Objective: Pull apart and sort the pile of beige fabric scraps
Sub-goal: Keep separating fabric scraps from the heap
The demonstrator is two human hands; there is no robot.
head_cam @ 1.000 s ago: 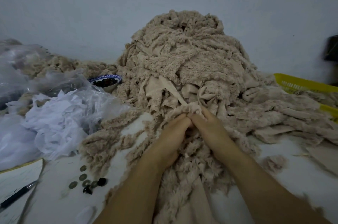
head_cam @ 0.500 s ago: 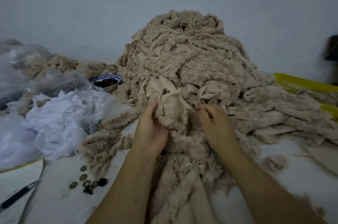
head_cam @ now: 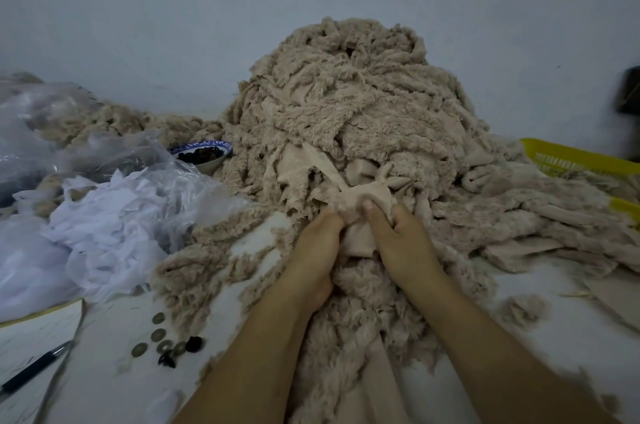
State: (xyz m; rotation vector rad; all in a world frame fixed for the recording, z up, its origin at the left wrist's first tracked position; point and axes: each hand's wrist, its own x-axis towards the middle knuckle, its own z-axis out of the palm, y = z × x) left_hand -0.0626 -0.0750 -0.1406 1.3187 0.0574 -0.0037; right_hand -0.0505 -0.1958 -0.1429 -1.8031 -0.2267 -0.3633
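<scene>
Beige scrap [head_cam: 360,236] at the pile's [head_cam: 349,112] foot is pinched by left hand [head_cam: 317,250] and right hand [head_cam: 403,243], knuckles up.

I am working in what is looking like a small sewing workshop: a pile of beige fabric scraps [head_cam: 353,112] is towering on a white table [head_cam: 554,292], with bagged white offcuts [head_cam: 114,226], a yellow basket [head_cam: 568,160] and a bowl [head_cam: 207,165] crowding it.
</scene>
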